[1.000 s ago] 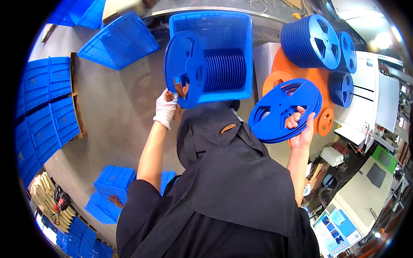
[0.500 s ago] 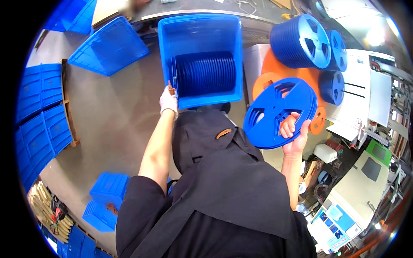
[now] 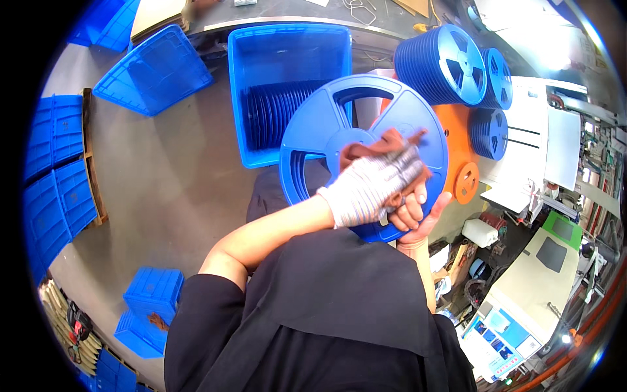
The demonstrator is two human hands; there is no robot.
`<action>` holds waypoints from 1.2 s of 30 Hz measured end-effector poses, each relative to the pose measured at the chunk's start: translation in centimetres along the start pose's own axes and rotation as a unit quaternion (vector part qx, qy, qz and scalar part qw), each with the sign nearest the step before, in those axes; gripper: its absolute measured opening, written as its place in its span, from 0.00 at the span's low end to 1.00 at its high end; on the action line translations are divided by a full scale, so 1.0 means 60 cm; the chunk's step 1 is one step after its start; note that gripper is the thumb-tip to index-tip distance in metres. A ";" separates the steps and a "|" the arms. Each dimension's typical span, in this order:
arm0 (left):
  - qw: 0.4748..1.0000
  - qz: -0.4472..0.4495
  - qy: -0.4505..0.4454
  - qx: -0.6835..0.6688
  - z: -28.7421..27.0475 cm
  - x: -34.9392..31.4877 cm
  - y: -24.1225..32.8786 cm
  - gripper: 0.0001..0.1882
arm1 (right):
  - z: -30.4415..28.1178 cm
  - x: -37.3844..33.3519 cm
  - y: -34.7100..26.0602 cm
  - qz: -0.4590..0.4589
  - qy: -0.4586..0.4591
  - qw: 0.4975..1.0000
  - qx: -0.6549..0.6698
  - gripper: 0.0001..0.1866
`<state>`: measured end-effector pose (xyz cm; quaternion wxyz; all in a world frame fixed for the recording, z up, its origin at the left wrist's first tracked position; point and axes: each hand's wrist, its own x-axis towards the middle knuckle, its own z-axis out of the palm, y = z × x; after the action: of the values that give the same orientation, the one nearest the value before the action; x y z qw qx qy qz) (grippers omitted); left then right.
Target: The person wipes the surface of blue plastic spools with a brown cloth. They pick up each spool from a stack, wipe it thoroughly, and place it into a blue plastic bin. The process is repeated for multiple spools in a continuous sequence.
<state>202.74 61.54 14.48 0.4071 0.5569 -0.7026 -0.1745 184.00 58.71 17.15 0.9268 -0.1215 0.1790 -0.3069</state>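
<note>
A small stack of blue plastic reels (image 3: 320,121), with cut-out windows, faces up in front of me. My right hand (image 3: 415,219) grips the stack at its lower right edge, fingers hooked through a window. Over the top face lies my left hand (image 3: 375,186), in a striped white glove with grey fingertips, closed on a reddish-brown cloth (image 3: 379,147). The cloth touches the reel's face near its hub. Behind the stack, a row of blue reels (image 3: 268,111) stands on edge in a blue plastic bin (image 3: 290,49), partly hidden by the held ones.
Tall stacks of blue reels (image 3: 424,62) stand at right on an orange surface (image 3: 454,127), beside an orange disc (image 3: 466,183). A metal workbench (image 3: 274,14) runs along the far side. Blue crates (image 3: 153,72) sit on the floor (image 3: 170,170) at left. Machinery (image 3: 535,274) stands at lower right.
My left hand has come from the bin's near left corner onto the held reels, bringing the cloth. The reel stack has moved left and now turns its face up toward me.
</note>
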 end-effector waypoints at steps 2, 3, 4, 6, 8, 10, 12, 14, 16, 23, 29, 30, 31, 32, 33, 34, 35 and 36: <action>0.999 0.003 -0.008 -0.031 0.019 -0.021 -0.002 0.32 | -0.007 -0.003 -0.004 -0.005 -0.031 0.999 -0.016 0.24; 0.976 -0.077 -0.130 -0.155 0.041 -0.033 -0.051 0.30 | -0.004 -0.005 -0.004 -0.010 -0.036 0.999 -0.016 0.24; 0.983 -0.130 -0.062 -0.114 0.030 -0.054 -0.087 0.29 | -0.002 -0.007 -0.005 -0.016 -0.042 0.999 -0.014 0.24; 0.974 -0.221 -0.032 -0.039 0.088 -0.153 -0.187 0.28 | 0.000 -0.013 -0.002 -0.023 -0.030 0.999 -0.008 0.23; 0.973 -0.207 -0.076 -0.071 0.053 -0.192 -0.189 0.30 | -0.005 -0.011 -0.012 -0.038 0.008 0.999 -0.015 0.23; 0.988 -0.092 -0.069 -0.104 0.015 -0.208 -0.171 0.31 | -0.026 -0.010 -0.032 -0.046 0.026 0.998 0.031 0.24; 0.978 0.004 -0.171 -0.124 -0.043 -0.192 -0.135 0.33 | -0.024 0.006 -0.045 -0.067 0.029 0.993 0.091 0.21; 0.983 0.046 -0.178 -0.022 -0.046 -0.196 -0.107 0.35 | -0.014 0.025 -0.060 -0.072 0.032 0.989 0.123 0.21; 0.983 0.059 -0.173 -0.006 -0.042 -0.188 -0.104 0.31 | -0.002 0.040 -0.068 -0.067 0.033 0.989 0.125 0.21; 0.989 0.030 -0.034 -0.140 -0.032 -0.218 -0.121 0.22 | 0.073 0.097 -0.077 -0.054 0.191 0.924 -0.326 0.41; 0.645 -0.387 0.150 -0.642 -0.061 -0.279 -0.127 0.24 | 0.000 0.079 -0.090 -0.058 0.219 0.904 -0.362 0.26; 0.618 -0.388 0.134 -0.671 -0.062 -0.292 -0.135 0.32 | -0.008 0.072 -0.081 -0.064 0.264 0.872 -0.407 0.25; 0.583 -0.373 0.139 -0.708 -0.057 -0.300 -0.136 0.34 | -0.014 0.065 -0.075 -0.068 0.293 0.850 -0.432 0.24; 0.547 -0.357 0.142 -0.744 -0.051 -0.306 -0.136 0.36 | -0.019 0.060 -0.070 -0.072 0.322 0.826 -0.457 0.22; 0.509 -0.340 0.145 -0.777 -0.046 -0.311 -0.136 0.38 | -0.021 0.057 -0.069 -0.079 0.340 0.820 -0.454 0.18; 0.483 -0.337 0.147 -0.795 -0.051 -0.306 -0.127 0.39 | -0.022 0.054 -0.067 -0.077 0.357 0.796 -0.482 0.17; 0.457 -0.333 0.150 -0.811 -0.065 -0.294 -0.112 0.40 | -0.024 0.053 -0.070 -0.075 0.372 0.772 -0.510 0.17; 0.430 -0.330 0.152 -0.826 -0.073 -0.288 -0.103 0.42 | -0.027 0.053 -0.074 -0.072 0.386 0.747 -0.536 0.16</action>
<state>210.89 76.45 6.27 0.6847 0.1613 0.0872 -0.7054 183.37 53.13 16.33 0.5360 -0.4822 0.6474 -0.2471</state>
